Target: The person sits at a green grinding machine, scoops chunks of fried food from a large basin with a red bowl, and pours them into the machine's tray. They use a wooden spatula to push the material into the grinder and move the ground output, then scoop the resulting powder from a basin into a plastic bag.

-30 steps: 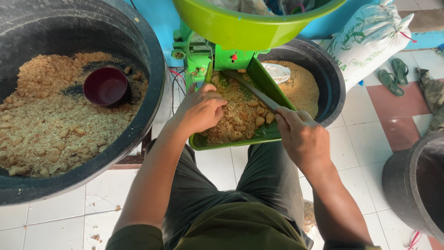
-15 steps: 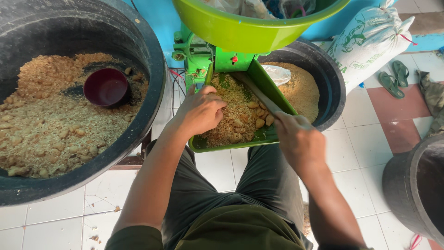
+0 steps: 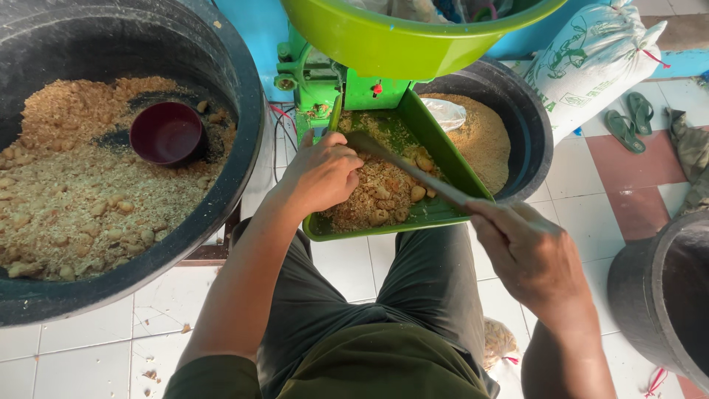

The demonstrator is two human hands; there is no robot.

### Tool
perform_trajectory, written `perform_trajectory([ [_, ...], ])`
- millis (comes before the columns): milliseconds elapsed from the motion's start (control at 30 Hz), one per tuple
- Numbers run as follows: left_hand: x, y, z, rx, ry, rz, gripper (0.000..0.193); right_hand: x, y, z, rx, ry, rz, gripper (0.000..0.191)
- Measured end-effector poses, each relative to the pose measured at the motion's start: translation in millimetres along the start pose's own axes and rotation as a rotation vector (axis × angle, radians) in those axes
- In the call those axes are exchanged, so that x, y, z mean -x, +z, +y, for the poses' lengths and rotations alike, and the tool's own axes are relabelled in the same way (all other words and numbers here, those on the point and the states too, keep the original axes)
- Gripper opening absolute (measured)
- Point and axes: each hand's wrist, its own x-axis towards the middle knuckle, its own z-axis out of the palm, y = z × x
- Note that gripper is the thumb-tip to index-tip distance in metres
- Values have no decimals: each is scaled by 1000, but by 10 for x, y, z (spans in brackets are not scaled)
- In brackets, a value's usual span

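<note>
Left hand [image 3: 319, 176] down in the green feed tray [image 3: 443, 144], fingers curled into crumbly peanut mash [image 3: 380, 196]; right hand [image 3: 533, 255] clenched around a flat stirring stick [image 3: 410, 168]. White printed sack [image 3: 594, 63] upper right.

Green tray [image 3: 443, 159] (bright lime), black tub [image 3: 244, 148], maroon bowl [image 3: 168, 133], tan crumbs [image 3: 380, 192].

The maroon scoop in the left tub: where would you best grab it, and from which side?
Take the scoop by its rim, from above. It sits mouth-up on the crumbs in the tub, rim exposed all round and no handle visible, so a pinch over the near edge looks easiest.
</note>
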Motion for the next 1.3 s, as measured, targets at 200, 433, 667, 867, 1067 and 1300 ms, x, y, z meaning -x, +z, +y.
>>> perform_trajectory([
  [200, -27, 15, -9, -41, -6, -46, 22, -377, 593, 80, 225, -111, 105, 23],
  [433, -16, -10, 13, -126, 117, 91, 26, -267, 308, 247, 104, -62, 206, 17],
  [667, -81, -66, 162, -75, 281, -25, 23, 399, -387, 632, -193, 88, 269, 12],
  [867, 13, -126, 181, -49, 261, -6, 23, 454, -791, 498, -133, 252, 203, 12],
  [1067, 10, -141, 199, -24, 300, -21, 20, 140, -372, 248, 38, -30, 288, 18],
  [1300, 25, -92, 184, -160, 349, 5, 18, 79, -247, 109, 32, -36, 316, 14],
])
